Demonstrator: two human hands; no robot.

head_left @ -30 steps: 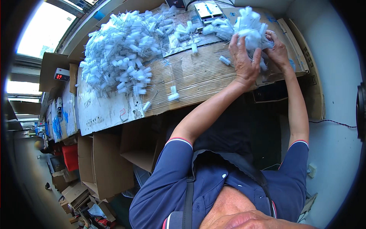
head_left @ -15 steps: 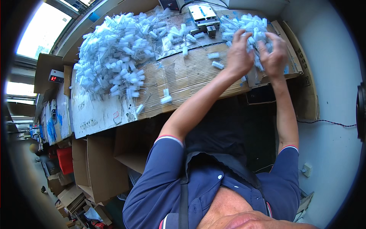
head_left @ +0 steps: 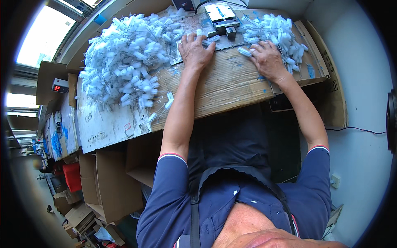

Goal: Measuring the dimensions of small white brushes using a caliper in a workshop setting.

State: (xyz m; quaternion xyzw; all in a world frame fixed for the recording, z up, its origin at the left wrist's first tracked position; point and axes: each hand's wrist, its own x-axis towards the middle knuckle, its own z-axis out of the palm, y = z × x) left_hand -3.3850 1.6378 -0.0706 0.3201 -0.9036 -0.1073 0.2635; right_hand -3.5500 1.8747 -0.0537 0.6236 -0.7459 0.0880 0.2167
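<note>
Near edge of the workbench [head_left: 231, 93]: bare worn wood, cardboard boxes [head_left: 107, 186] below its front-left corner. A few loose white bristle pieces w/ wire stems [head_left: 159, 109] lie close to the near edge, left of the left forearm.

Mid-bench, both forearms reach away from the body. Left hand [head_left: 195, 51] lies palm down, fingers spread and mostly flat; fingertips touch a small white piece [head_left: 211, 39] just in front of the metal fixture [head_left: 222, 18] at the far edge. Can't tell if anything's pinched under the fingers, nothing seems gripped. Right hand [head_left: 269, 60] also palm down, fingers loosely curled, resting on the near fringe of the smaller right pile of white pieces [head_left: 271, 31]; one single piece [head_left: 244, 51] sits just beside its index finger. Whether it has hold of one: can't tell.

Far-left of the bench: the big heap of the same white brush-like pieces [head_left: 124, 70], running to the far-left corner. A small box w/ red display [head_left: 60, 87] sits off the left edge.

Judgement: looks like the feeding step, i.e. right hand picking stock from the right pile, left hand seating or clearing a piece at the fixture. Next move prob. calls for a fine pinch on one piece only, stems untangled from neighbours, then lining it up w/ the fixture's slot w/o knocking the pile.
</note>
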